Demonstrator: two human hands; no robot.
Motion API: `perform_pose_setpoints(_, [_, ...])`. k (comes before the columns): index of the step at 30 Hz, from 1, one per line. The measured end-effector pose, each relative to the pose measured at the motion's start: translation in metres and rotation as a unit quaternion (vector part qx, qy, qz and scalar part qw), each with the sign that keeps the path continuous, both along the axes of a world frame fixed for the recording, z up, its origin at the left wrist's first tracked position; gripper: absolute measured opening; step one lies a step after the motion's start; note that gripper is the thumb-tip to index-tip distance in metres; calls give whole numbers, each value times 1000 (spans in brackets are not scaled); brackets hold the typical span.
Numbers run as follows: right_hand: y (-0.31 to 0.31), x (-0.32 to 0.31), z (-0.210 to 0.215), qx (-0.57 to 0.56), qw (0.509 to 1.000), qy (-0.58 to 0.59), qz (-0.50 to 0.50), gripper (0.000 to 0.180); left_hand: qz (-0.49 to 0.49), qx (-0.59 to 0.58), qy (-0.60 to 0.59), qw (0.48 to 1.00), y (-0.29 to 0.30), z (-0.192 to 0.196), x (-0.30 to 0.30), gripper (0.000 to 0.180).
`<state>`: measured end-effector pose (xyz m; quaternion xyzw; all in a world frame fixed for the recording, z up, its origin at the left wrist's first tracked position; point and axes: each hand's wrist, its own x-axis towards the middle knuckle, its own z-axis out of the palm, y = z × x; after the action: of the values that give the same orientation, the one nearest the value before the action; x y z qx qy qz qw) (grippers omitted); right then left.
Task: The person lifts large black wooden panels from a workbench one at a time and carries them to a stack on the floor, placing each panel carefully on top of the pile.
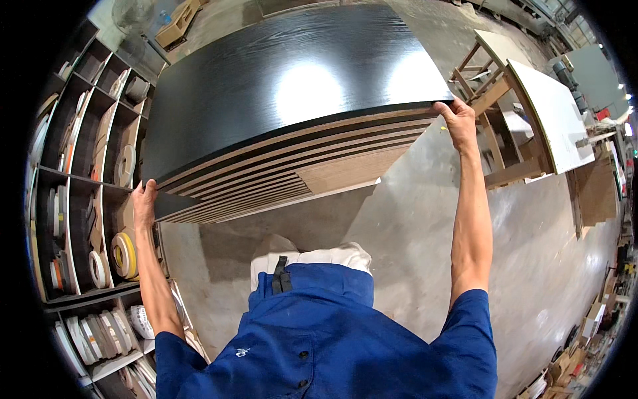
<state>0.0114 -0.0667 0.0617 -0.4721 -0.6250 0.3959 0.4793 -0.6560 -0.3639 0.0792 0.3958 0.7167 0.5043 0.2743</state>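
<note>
A large black wood-grain board [292,86] lies on top of a stack of several similar boards [279,176], whose brown edges show in layers. My left hand [143,203] grips the top board's near left corner. My right hand [457,121] grips its near right corner, fingers curled over the edge. Both arms are stretched out wide in blue short sleeves. The board's underside is hidden.
Dark shelving [86,166] with rolls of edge banding [123,254] stands close on the left. A wooden frame [495,100] holding white panels [551,116] stands at the right. Grey concrete floor [531,266] spreads below and right, with boxes and clutter along the far right edge.
</note>
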Motion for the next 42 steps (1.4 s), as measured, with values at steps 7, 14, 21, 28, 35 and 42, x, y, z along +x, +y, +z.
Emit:
perform_pose_setpoints(7, [2,1,-7,19,1000,15,7,23,2,9,-35,999,-2,1,-15,40])
perform_pose_setpoints(14, [12,3,-7,-154,979,119,-67,44,81,8,-232,969,20,7,6,38])
perform_pose_setpoints(21, [17,-7,-15,-142,963,202,-111,41,129,42,-261,956,22,-9,-22,41])
perform_pose_setpoints(28, [3,-17,-20,15,1000,-3,25,44,-69,57,-221,971,-35,-2,-53,25])
perform_pose_setpoints(35, [-4,8,-25,11,986,-162,-41,21,12,-38,152,988,2,-9,36,26])
perform_pose_setpoints(42, [23,29,-40,-44,997,-57,-24,13,62,-78,164,981,10,2,44,20])
